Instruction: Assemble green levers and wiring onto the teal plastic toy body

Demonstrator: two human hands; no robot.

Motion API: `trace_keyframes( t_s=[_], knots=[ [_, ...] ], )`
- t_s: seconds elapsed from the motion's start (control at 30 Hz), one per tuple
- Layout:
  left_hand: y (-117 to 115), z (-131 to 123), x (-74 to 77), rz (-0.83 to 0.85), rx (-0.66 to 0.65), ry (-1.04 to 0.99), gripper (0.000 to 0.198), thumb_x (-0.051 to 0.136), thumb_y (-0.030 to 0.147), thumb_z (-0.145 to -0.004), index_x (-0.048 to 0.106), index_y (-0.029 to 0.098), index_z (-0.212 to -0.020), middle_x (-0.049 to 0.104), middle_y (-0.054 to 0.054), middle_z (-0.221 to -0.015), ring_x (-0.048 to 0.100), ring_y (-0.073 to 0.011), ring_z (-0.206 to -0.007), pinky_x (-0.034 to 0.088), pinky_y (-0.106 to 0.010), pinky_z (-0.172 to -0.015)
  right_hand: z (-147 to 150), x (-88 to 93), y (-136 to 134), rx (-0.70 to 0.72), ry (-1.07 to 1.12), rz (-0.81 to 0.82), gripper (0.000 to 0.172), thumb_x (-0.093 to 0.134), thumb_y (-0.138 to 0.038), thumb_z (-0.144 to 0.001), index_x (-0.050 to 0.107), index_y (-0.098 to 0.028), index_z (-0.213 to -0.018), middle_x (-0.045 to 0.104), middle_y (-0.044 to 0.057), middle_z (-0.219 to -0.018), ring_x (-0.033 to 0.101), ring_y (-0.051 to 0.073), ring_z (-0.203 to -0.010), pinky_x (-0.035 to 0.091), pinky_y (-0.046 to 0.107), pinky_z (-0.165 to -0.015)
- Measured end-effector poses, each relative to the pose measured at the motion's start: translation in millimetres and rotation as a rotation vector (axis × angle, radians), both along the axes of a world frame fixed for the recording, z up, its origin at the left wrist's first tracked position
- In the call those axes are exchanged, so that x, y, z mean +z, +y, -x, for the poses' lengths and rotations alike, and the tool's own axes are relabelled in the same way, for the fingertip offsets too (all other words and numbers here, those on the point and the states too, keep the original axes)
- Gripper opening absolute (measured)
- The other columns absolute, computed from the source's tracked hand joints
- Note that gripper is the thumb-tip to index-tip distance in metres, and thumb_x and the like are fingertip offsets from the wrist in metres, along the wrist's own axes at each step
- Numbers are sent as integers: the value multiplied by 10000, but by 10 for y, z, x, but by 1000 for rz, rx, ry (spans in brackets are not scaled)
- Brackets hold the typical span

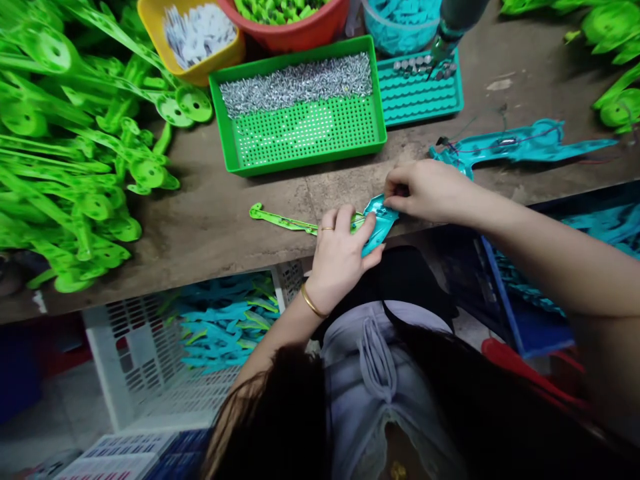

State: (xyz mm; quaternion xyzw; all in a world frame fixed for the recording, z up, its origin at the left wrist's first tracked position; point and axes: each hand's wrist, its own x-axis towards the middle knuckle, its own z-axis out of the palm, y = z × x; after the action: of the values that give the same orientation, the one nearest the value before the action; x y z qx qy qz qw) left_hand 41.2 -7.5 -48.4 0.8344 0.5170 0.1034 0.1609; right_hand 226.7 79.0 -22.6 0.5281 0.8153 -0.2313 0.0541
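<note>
At the front edge of the brown workbench (210, 220) my left hand (343, 257) lies closed over a toy part. Its green plastic arm (280, 220) sticks out to the left and its teal plastic shell (381, 223) shows to the right. My right hand (425, 192) pinches the far end of that teal shell with bent fingers. Both hands touch the same piece. A gold ring and bracelet are on the left hand.
A heap of green plastic parts (75, 147) fills the left. Behind stand a green tray of screws (300, 107), a teal tray (420, 93), yellow (193, 37) and red (290, 27) bowls. A wired teal shell (515, 143) lies right. A white crate (165, 360) sits below.
</note>
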Motion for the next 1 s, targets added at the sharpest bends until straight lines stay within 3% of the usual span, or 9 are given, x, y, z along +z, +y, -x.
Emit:
trace_keyframes(
  t_s=[0.2,0.4,0.57,0.7,1.0],
  knots=[
    [-31,42,-81,-70,29,-94,507,637,433,-817,571,148,-1230,513,-161,-1181,445,-305,-1099,411,-474,-974,78,36,-105,-3,-95,-37,201,517,-270,-826,685,-193,-906,691,71,-930,609,219,-790,258,291,-562],
    [-90,99,-186,-225,61,-178,503,641,486,-810,573,104,-1130,564,-188,-1145,508,-302,-1101,436,-456,-972,17,4,-125,12,-18,-40,189,498,-257,-850,666,-177,-883,676,71,-933,599,207,-805,300,301,-623],
    [-75,86,-143,-178,41,-123,503,637,478,-813,580,92,-1131,561,-193,-1159,516,-304,-1095,447,-451,-963,48,-1,-261,110,25,-257,245,455,-236,-893,664,-153,-989,643,127,-1048,552,265,-950,329,376,-777],
    [-73,78,-131,-146,59,-118,504,635,467,-814,571,97,-1150,558,-192,-1167,511,-307,-1110,445,-468,-972,101,-78,-327,269,151,-372,240,456,-247,-915,682,-179,-962,636,104,-1124,493,262,-1028,293,411,-912],
    [-78,98,-138,-166,55,-126,458,641,444,-820,584,132,-1151,558,-170,-1168,520,-293,-1110,448,-454,-972,165,-242,-289,255,105,-403,260,437,-247,-929,667,-125,-927,646,101,-1058,500,252,-974,306,390,-880]
  ],
)
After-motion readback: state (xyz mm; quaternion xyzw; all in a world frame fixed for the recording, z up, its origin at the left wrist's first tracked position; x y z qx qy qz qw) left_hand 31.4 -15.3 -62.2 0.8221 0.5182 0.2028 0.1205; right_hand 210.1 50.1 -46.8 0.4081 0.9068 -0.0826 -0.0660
